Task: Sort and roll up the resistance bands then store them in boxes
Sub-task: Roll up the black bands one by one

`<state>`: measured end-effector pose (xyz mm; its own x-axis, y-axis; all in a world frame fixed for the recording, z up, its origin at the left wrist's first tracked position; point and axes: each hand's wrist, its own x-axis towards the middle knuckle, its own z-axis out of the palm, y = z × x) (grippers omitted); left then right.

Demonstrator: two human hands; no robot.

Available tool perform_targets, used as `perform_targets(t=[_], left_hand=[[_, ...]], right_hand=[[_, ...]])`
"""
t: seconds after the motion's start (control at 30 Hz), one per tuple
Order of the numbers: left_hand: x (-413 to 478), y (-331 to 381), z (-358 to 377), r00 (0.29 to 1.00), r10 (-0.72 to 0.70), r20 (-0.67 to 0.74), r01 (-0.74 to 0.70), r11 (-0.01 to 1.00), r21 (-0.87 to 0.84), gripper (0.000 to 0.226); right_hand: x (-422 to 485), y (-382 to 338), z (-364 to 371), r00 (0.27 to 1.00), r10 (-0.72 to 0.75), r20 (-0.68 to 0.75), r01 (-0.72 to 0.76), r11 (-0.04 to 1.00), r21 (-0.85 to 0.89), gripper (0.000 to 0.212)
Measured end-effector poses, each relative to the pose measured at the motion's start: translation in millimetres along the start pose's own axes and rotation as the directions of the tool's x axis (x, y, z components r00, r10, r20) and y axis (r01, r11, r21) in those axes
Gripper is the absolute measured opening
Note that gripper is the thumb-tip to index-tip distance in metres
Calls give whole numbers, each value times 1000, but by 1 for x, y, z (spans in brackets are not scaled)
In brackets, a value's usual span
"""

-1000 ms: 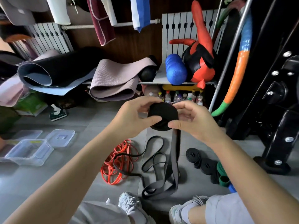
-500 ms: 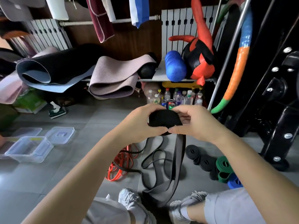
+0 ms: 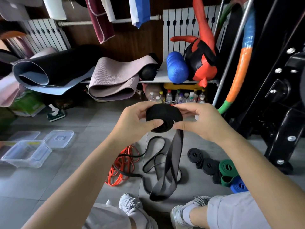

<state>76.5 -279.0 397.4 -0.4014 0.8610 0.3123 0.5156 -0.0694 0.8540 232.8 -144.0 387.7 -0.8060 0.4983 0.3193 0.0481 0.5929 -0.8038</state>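
Black roll tipped; left hand, right hand pinch edges.

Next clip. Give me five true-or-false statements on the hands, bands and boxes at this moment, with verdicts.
1. The left hand and the right hand both grip the black roll. True.
2. The black band is rolled to its end. False: a tail hangs from the roll down to the floor.
3. The orange bands lie loose on the floor. True.
4. The clear box has its lid on. False: it is open, and a lid lies on the floor beside it.
5. The green rolls are in the box. False: they lie on the floor at the right.
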Motion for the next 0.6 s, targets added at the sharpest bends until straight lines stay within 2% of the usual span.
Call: perform_targets(t=[0.07,0.13,0.27,0.37,0.47,0.6], left_hand=[[9,5,-6,1000,11,-2,-11,997,82,41],[16,10,-11,1000,10,7,-10,999,51,41],[17,14,-15,997,-60,45,67,986,-154,40],[12,7,-11,976,-182,116,202,959,-201,37],[7,0,-9,961,-231,155,259,945,-201,38],[5,-4,-6,975,-191,113,215,939,-268,38]], right_hand=[[10,-7,-7,1000,-26,8,27,994,-105,48],[18,-11,-11,999,-38,14,40,991,-129,50],[21,-4,-3,997,-17,82,4,989,148,41],[15,13,6,994,57,93,-84,943,322,37],[11,20,12,990,75,116,-113,927,358,38],[9,23,18,993,62,99,-96,917,388,45]])
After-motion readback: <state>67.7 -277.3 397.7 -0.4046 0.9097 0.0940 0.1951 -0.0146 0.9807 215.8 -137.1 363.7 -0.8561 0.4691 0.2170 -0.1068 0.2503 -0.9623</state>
